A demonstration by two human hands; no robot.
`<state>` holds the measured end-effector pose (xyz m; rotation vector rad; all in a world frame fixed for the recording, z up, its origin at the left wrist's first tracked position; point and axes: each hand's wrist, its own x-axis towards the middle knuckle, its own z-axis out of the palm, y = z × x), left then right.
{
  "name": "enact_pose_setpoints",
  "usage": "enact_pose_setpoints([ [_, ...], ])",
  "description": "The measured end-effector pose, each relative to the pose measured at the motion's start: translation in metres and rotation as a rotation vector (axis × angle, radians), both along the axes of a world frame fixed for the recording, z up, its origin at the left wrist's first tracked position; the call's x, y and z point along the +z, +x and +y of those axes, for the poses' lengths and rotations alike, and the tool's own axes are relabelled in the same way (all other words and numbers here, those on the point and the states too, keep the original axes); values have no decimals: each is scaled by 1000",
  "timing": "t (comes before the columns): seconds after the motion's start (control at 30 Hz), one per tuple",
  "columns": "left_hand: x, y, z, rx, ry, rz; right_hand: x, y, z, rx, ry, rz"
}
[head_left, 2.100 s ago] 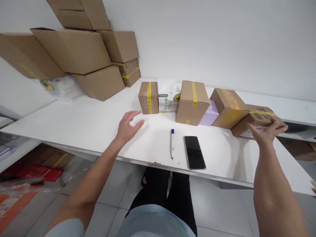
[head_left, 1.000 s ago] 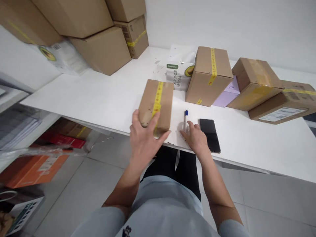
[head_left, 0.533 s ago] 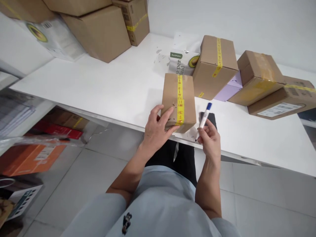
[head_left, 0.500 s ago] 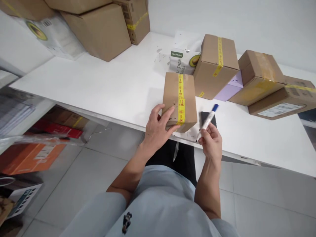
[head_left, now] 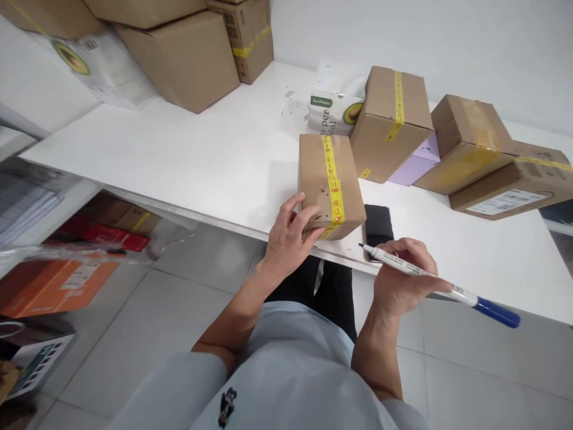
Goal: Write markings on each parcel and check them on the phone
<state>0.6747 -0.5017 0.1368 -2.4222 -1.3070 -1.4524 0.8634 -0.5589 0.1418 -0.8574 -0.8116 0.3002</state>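
Gripping taped box (head_left: pixel 329 179) at near edge of table (head_left: pixel 201 155): L hand (head_left: pixel 290 237) clamped on its near-L corner, thumb on near face. R hand (head_left: pixel 405 278), R of box, clamped on marker (head_left: pixel 400 263); tip pts twd box, apart from it, blue end away. Phone (head_left: pixel 378 222) just R of box, partly behind R hand. Pouch (head_left: pixel 333 113) bhd box, tall carton (head_left: pixel 387 119) bhd-R of box.

White marker (head_left: pixel 396 261) with a blue end and dark tip, brown carton (head_left: pixel 313 167) banded in yellow tape (head_left: pixel 331 170) with red lettering, black phone (head_left: pixel 378 222), lilac box (head_left: pixel 414 166) catching my eye, white pouch (head_left: pixel 336 117) with green label (head_left: pixel 321 101) and avocado print (head_left: pixel 353 112), pale blue shirt (head_left: pixel 286 370), black trousers (head_left: pixel 338 298), white counter (head_left: pixel 201 155)
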Motion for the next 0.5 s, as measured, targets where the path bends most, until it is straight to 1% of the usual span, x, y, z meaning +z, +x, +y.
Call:
enact_pose_setpoints([
  [0.07, -2, 0, 1, -31, 35, -33, 1, -1, 2, -64, 17, -64],
  [0.13, -3, 0, 2, -51, 73, -49, 3, -4, 3, -94, 2, -85],
  [0.27, -5, 2, 3, -9, 224, -40, 7, -8, 5, -102, -57, -88],
  [0.33, -6, 5, 3, -10, 272, -46, 10, -10, 6, -102, -90, -107],
  [0.4, -6, 7, 3, -24, 279, -46, 13, -10, 8, -89, -92, -110],
  [0.5, -6, 9, 2, -34, 270, -41, 16, -11, 9, -71, -47, -73],
])
